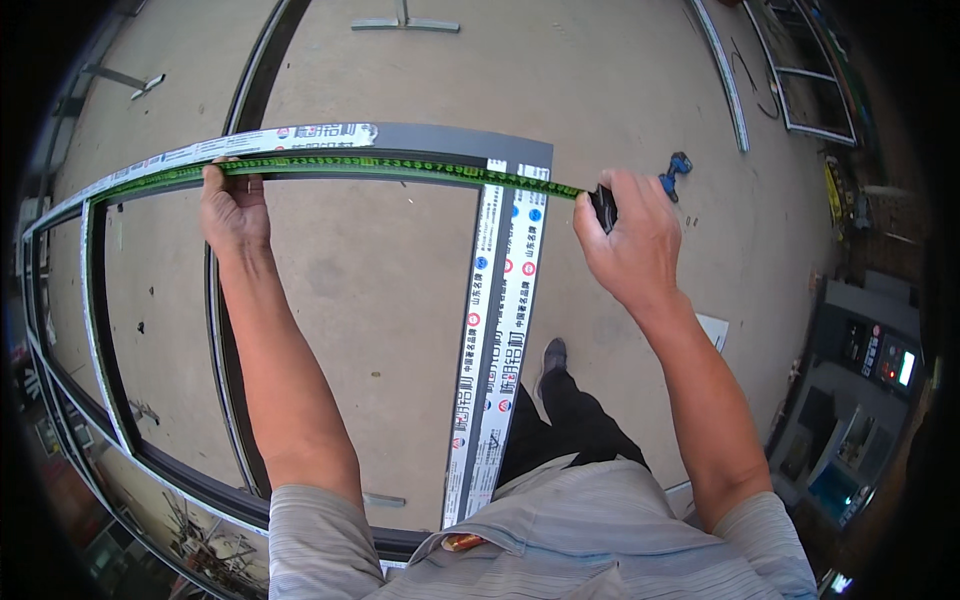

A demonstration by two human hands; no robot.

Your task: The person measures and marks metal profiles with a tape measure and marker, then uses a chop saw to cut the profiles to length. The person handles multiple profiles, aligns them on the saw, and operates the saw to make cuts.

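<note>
A large dark-grey metal window frame with printed white protective film lies across the view. Along its far bar runs the green blade of a tape measure, pulled out long. My left hand is closed at that bar, thumb on the near side, gripping the blade against it; some of its fingers are hidden. Just beyond the frame's right corner, my right hand is wrapped around the black tape case. From there the blade crosses over the corner to the left.
A blue power tool lies on the floor right of the corner. Metal stands show at the far side. Long profiles and another frame lie far right. A dark machine with a lit screen stands at right.
</note>
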